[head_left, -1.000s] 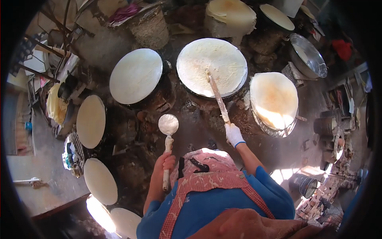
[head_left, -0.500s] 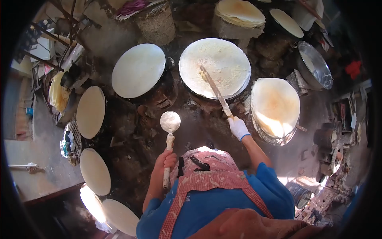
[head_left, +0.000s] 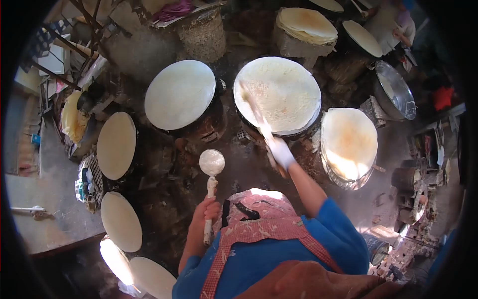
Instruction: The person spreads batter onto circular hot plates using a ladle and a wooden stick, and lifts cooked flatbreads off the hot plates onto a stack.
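Note:
My left hand (head_left: 206,210) is wrapped around the handle of a batter-coated ladle (head_left: 212,162), its round bowl pointing away from me. In a white glove, my right hand (head_left: 280,153) grips a long wooden scraper (head_left: 255,108), smeared by motion. The scraper's far end is over the left part of a large, thin round pancake (head_left: 284,94) on a griddle. Whether it touches the pancake, I cannot tell. To the left, another round griddle carries a smooth pale pancake (head_left: 180,94). Beside my right hand is a stack of browned pancakes (head_left: 349,142) on a round rack.
Several pale discs, such as one nearby (head_left: 117,145), curve down the left side. Another pancake stack (head_left: 306,25) tops a block at the back. A metal basin (head_left: 395,89) stands at right. A person (head_left: 393,30) is at the far right.
My right hand has moved left and toward the griddle, and the scraper's tip has shifted to the pancake's left side. My left hand still holds the ladle. A person has come into view at far right.

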`<control>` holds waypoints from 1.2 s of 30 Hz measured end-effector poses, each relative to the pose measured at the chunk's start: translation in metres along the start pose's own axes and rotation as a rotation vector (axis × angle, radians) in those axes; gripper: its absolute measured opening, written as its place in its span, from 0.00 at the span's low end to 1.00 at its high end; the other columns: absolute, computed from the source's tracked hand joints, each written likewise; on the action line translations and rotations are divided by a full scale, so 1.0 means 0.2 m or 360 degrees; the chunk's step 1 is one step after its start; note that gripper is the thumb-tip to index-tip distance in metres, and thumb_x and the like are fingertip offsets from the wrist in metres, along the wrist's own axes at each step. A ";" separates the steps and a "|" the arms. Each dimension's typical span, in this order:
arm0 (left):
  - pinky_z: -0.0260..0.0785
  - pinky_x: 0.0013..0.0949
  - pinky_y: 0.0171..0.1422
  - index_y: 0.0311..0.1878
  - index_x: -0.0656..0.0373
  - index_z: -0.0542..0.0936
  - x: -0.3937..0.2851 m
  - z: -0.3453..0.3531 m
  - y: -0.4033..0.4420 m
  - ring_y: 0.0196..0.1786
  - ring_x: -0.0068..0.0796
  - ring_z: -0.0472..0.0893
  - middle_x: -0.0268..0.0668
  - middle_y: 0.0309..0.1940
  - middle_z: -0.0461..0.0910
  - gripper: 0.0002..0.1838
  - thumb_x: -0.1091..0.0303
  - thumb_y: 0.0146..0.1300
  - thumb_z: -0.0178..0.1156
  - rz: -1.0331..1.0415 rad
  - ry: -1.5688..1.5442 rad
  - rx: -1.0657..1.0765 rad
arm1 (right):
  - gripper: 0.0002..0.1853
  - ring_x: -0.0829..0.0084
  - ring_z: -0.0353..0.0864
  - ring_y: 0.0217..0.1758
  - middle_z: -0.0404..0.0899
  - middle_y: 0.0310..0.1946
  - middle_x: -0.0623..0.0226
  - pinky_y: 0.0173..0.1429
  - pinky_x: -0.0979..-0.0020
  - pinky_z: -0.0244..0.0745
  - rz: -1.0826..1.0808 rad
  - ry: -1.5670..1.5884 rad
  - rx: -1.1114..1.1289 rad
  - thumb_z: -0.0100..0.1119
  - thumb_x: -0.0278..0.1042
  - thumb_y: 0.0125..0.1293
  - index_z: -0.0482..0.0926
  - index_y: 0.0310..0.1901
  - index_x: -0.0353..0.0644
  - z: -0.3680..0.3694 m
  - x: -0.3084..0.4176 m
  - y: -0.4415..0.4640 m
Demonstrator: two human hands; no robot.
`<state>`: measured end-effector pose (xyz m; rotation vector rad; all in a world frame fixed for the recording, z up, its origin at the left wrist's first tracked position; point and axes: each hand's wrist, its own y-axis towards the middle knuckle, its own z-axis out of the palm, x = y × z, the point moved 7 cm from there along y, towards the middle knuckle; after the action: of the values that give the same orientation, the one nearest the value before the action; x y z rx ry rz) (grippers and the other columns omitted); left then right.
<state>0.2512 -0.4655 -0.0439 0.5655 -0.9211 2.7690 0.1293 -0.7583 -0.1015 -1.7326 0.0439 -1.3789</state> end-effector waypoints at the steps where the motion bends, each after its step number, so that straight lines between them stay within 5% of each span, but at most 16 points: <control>1: 0.51 0.19 0.12 0.56 0.43 0.73 -0.02 0.02 -0.02 0.13 0.16 0.57 0.28 0.16 0.57 0.16 0.71 0.70 0.42 -0.0004 -0.0034 0.0002 | 0.19 0.75 0.65 0.09 0.64 0.12 0.70 0.13 0.70 0.58 -0.0369 0.0037 0.0027 0.47 0.51 0.66 0.68 0.23 0.46 0.06 0.16 0.24; 2: 0.53 0.21 0.14 0.62 0.44 0.68 -0.05 0.04 -0.04 0.14 0.18 0.57 0.30 0.17 0.57 0.19 0.70 0.71 0.40 -0.0009 -0.0036 0.0085 | 0.18 0.73 0.64 0.08 0.65 0.12 0.69 0.11 0.69 0.58 -0.0143 0.0055 -0.0083 0.46 0.49 0.65 0.68 0.25 0.45 0.11 0.41 0.19; 4: 0.52 0.21 0.13 0.61 0.43 0.68 -0.15 0.05 -0.09 0.14 0.17 0.57 0.30 0.17 0.57 0.18 0.70 0.71 0.40 0.0051 0.0185 0.0066 | 0.20 0.72 0.65 0.08 0.66 0.13 0.68 0.11 0.68 0.60 -0.0254 0.0223 -0.0230 0.45 0.54 0.64 0.68 0.30 0.43 0.06 0.60 0.31; 10: 0.49 0.17 0.11 0.54 0.38 0.71 -0.31 0.01 -0.12 0.12 0.14 0.56 0.26 0.15 0.55 0.18 0.74 0.68 0.44 0.0035 0.0285 -0.0088 | 0.17 0.74 0.63 0.08 0.64 0.12 0.71 0.11 0.70 0.59 -0.0108 0.0221 -0.0752 0.48 0.52 0.64 0.68 0.29 0.45 -0.37 0.14 0.00; 13: 0.49 0.18 0.11 0.60 0.36 0.65 -0.37 0.01 -0.14 0.11 0.14 0.56 0.26 0.14 0.56 0.22 0.75 0.67 0.46 0.0104 0.0459 -0.0138 | 0.14 0.78 0.62 0.07 0.64 0.12 0.71 0.11 0.74 0.56 -0.0109 0.0161 -0.1105 0.55 0.46 0.63 0.69 0.28 0.45 -0.44 -0.04 -0.28; 16: 0.49 0.18 0.10 0.67 0.34 0.56 -0.41 0.05 -0.17 0.10 0.15 0.57 0.28 0.14 0.57 0.30 0.75 0.66 0.48 0.0265 0.1427 -0.0192 | 0.11 0.84 0.60 0.09 0.66 0.15 0.74 0.12 0.79 0.54 -0.0148 0.0253 -0.1137 0.60 0.40 0.60 0.74 0.35 0.43 -0.52 -0.24 -0.46; 19: 0.49 0.19 0.10 0.70 0.34 0.48 -0.45 -0.01 -0.08 0.09 0.16 0.57 0.29 0.15 0.58 0.35 0.75 0.65 0.49 -0.0003 0.1584 -0.0059 | 0.13 0.85 0.60 0.11 0.67 0.16 0.75 0.13 0.80 0.55 -0.0159 0.0582 -0.1120 0.62 0.39 0.59 0.75 0.39 0.39 -0.57 -0.44 -0.58; 23: 0.48 0.18 0.09 0.63 0.33 0.61 -0.43 -0.14 0.12 0.11 0.15 0.56 0.28 0.14 0.58 0.26 0.75 0.67 0.47 -0.0376 0.0896 -0.0237 | 0.16 0.81 0.64 0.12 0.71 0.17 0.71 0.16 0.77 0.60 -0.0070 0.0389 -0.1345 0.63 0.40 0.57 0.76 0.40 0.36 -0.60 -0.56 -0.79; 27: 0.49 0.19 0.09 0.54 0.33 0.67 -0.33 -0.19 0.18 0.12 0.15 0.57 0.27 0.15 0.58 0.18 0.73 0.68 0.45 -0.0459 0.0590 -0.0275 | 0.20 0.64 0.79 0.25 0.79 0.26 0.58 0.31 0.64 0.72 0.0117 -0.0732 -0.1733 0.61 0.48 0.56 0.77 0.40 0.38 -0.69 -0.61 -1.01; 29: 0.50 0.19 0.09 0.49 0.40 0.68 -0.25 -0.17 0.18 0.12 0.15 0.57 0.27 0.15 0.58 0.11 0.71 0.69 0.45 -0.0408 0.0584 -0.0250 | 0.22 0.56 0.82 0.35 0.81 0.31 0.53 0.40 0.59 0.73 0.0144 -0.1194 -0.1774 0.60 0.52 0.55 0.78 0.39 0.39 -0.64 -0.50 -1.13; 32: 0.52 0.20 0.11 0.39 0.51 0.69 -0.09 -0.16 0.21 0.12 0.17 0.58 0.28 0.14 0.59 0.04 0.70 0.70 0.44 -0.0412 0.0359 -0.0216 | 0.20 0.53 0.80 0.38 0.81 0.32 0.53 0.43 0.57 0.72 0.0050 -0.1327 -0.1489 0.60 0.53 0.55 0.79 0.38 0.43 -0.63 -0.47 -1.18; 34: 0.54 0.22 0.14 0.27 0.58 0.66 0.00 -0.15 0.24 0.12 0.18 0.58 0.29 0.14 0.60 0.13 0.67 0.71 0.42 -0.0446 0.0167 -0.0160 | 0.20 0.54 0.81 0.37 0.81 0.32 0.54 0.42 0.57 0.73 -0.0060 -0.1424 -0.1304 0.60 0.53 0.55 0.79 0.38 0.44 -0.63 -0.42 -1.18; 36: 0.54 0.22 0.14 0.27 0.58 0.66 0.08 -0.14 0.26 0.12 0.19 0.58 0.29 0.14 0.60 0.14 0.67 0.71 0.42 -0.0446 0.0099 -0.0067 | 0.19 0.54 0.81 0.37 0.81 0.31 0.54 0.42 0.57 0.73 -0.0143 -0.1439 -0.1191 0.60 0.53 0.55 0.79 0.38 0.44 -0.65 -0.38 -1.13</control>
<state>0.2131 -0.4886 -0.0861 0.5518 -0.8151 2.4970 -0.1110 -0.6617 -0.0165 -2.8768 -0.0266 -0.5218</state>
